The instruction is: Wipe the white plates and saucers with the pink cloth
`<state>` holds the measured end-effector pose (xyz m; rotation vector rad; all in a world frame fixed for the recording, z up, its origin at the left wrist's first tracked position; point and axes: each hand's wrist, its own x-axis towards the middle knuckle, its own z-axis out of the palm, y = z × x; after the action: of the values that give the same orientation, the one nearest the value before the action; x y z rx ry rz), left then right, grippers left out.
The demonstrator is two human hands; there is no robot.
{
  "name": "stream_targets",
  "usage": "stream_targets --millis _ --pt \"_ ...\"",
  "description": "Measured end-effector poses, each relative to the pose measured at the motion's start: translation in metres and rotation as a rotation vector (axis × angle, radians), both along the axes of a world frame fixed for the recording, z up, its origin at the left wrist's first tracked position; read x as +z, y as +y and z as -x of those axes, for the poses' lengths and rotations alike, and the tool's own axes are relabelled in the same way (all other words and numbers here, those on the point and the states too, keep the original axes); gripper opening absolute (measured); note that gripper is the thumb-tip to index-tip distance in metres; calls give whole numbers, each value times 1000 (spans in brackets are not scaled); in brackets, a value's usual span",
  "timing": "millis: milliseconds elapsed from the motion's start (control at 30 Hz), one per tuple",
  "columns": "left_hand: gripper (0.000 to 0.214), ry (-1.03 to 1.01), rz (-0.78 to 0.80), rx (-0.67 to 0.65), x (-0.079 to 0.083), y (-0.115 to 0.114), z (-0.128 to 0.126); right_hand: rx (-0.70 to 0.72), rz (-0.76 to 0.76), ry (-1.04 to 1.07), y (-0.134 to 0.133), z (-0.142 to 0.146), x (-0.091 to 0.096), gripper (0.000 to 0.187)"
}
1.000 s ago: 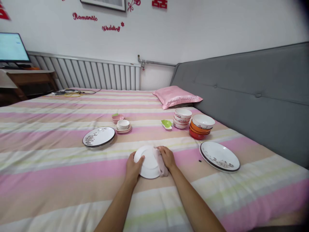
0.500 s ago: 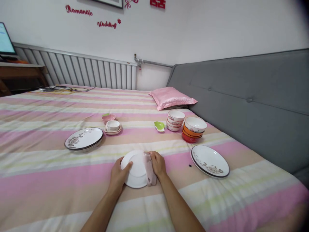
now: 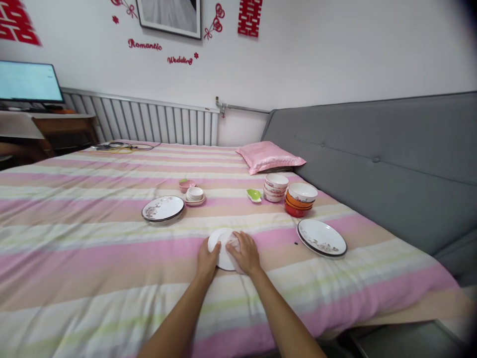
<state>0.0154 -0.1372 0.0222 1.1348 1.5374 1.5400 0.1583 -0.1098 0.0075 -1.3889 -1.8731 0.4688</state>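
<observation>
White plate [image 3: 224, 257], pinched at its left edge over the striped bed [image 3: 112, 271] by the left hand's [image 3: 207, 259] fingers, now meets the cloth [image 3: 234, 241] farther onto its face than moments ago, the right hand's [image 3: 246, 255] fingers, as I view remotely, apparently bunched around it.

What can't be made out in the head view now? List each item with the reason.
- Head view: most of the cloth, covered by the right hand.
- Head view: the right part of the plate, behind that hand and cloth.
- Head view: the top of the picture, cut off by the upper edge.
- Head view: the dark speck, too small to identify.
</observation>
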Motion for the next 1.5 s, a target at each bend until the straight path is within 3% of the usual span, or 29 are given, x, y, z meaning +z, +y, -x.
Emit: stream_targets --millis 333,467,533,600,667,733,800,900,1000,1133,1233,1400,1500 --pt "49 -45 18 -27 -9 -89 17 156 4 -126 -68 13 7 58" --pt "53 -48 26 -129 -2 -132 27 257 -29 -126 -96 9 8 58" --pt "49 81 99 -247 6 -148 38 272 -36 -124 -105 9 7 58" --pt "42 309 145 -254 14 -156 51 229 -36 -117 -111 12 7 55" --pt "50 457 93 -188 18 -155 63 140 -42 -101 -113 17 7 49" --pt "66 777 -43 -195 13 -148 70 48 -58 -83 -114 24 7 43" --pt "77 1012 -146 -273 0 -137 73 -18 -80 -74 -113 30 7 39" --pt "93 1254 -247 -287 -22 -119 73 -97 -113 -73 -110 37 4 36" --pt "104 1374 -311 -296 -32 -101 76 -187 -126 -77 -104 43 1 37" --pt "110 1390 -278 -396 -28 -77 83 -258 -107 -91 -95 48 -2 41" --pt "113 1380 -265 -428 -25 -68 88 -167 -125 -121 -99 45 1 42" --pt "106 1326 -263 -446 -30 -72 90 313 -199 -238 -125 45 10 46" --pt "103 1293 -252 -436 -32 -76 91 372 -163 -301 -131 55 14 46"
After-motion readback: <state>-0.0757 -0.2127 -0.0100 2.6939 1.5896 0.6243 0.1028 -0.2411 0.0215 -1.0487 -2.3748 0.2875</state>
